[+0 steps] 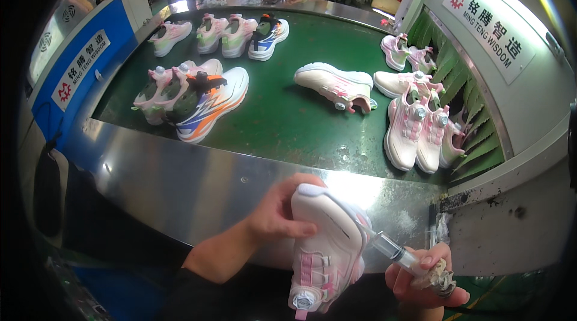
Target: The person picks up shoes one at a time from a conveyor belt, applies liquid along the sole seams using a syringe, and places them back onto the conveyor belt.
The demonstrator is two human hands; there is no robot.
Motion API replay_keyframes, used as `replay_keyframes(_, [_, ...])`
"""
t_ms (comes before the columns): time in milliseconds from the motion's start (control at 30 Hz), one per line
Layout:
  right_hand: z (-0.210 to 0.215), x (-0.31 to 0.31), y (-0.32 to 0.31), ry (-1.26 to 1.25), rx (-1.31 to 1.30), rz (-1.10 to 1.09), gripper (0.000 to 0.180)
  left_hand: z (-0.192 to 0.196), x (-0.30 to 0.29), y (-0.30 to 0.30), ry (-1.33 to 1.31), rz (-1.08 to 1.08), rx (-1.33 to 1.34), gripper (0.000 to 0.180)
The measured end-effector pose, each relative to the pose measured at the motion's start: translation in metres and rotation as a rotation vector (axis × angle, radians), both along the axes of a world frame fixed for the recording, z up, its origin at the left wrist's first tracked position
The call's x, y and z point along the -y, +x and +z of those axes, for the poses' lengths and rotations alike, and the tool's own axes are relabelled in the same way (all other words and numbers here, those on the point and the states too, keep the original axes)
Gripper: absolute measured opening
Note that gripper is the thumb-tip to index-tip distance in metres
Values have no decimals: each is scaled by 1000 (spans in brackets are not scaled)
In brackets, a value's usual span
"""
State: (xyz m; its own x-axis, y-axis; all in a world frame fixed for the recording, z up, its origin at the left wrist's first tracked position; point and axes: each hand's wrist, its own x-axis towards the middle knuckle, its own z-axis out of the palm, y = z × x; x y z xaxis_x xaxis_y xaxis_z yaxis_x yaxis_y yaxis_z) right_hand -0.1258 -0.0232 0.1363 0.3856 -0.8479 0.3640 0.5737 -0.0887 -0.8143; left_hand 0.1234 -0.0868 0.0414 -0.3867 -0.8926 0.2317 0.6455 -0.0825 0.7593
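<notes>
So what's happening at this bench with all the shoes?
A person's left hand grips a white and pink sneaker on its side. The right hand holds a syringe, its tip at the shoe's sole edge. More sneakers lie on the green conveyor belt beyond, and another person sits at its far end.

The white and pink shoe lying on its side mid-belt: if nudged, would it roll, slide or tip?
The white and pink shoe already lies on its side, so tipping further seems unlikely. Its broad, flat side should resist rolling. It would probably slide across the green belt, and looks light.
</notes>
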Motion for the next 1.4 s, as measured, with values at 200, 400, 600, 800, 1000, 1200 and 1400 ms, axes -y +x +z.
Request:
replay_keyframes(200, [8, 2, 16, -53, -55, 8, 61, 14, -8, 1, -67, -88, 15, 63])
replay_keyframes(400, [5, 4, 23, -111, -58, 39, 59, 16, -10, 1, -166, -78, 25, 62])
replay_keyframes(600, [19, -1, 22, -51, -147, 26, 59, 23, -10, 2, -238, -90, 54, 64])
replay_keyframes(800, [16, -1, 23, -91, -144, 15, 59, 23, -12, 3, -201, -92, 45, 63])
replay_keyframes(1000, [14, -5, 25, -74, -157, 1, 61, 21, -15, 8, -146, -43, 68, 63])
replay_keyframes(1200, [17, -12, 20, -13, -177, -56, 62, 24, -14, 5, -78, -22, 43, 64])
replay_keyframes(1400, [1, -15, 17, 13, -164, -101, 63, 15, -8, 7, -39, 14, 10, 66])
